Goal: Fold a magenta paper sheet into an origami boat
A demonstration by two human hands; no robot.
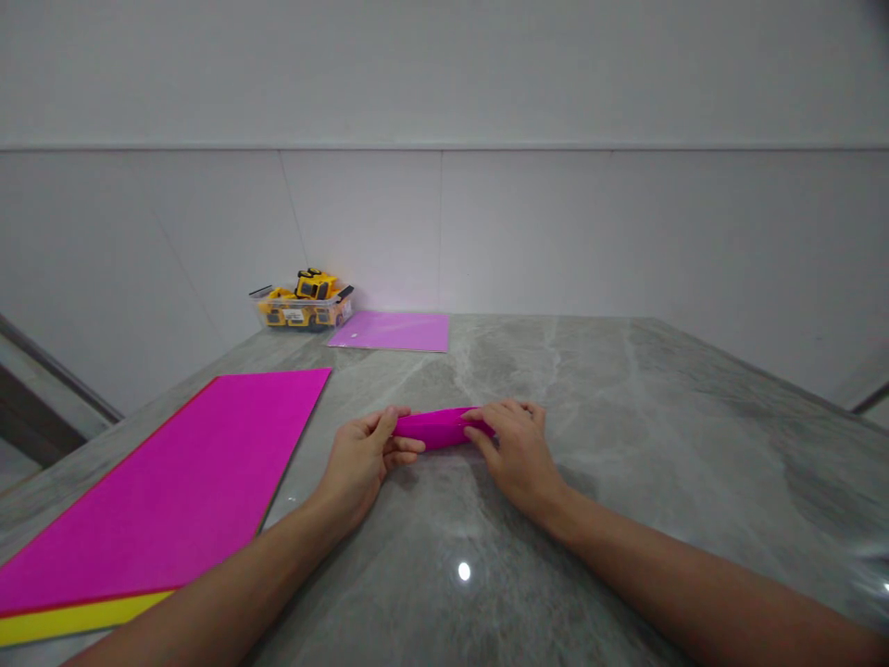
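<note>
A folded piece of magenta paper (437, 428) is held between my two hands, just over the middle of the table. My left hand (368, 452) pinches its left end, thumb on top and fingers beneath. At the other end, my right hand (518, 449) grips the paper between thumb and fingers. The paper forms a narrow strip with a crease or opening along it; its ends are partly hidden by my fingers.
Large magenta sheets (187, 472) lie at the left, over a yellow sheet (83, 616). Toward the wall are a pale purple pack (399, 332) and a clear plastic box (295, 313) of yellow toy trucks (318, 284). The grey marble-patterned table (667, 463) meets the wall behind.
</note>
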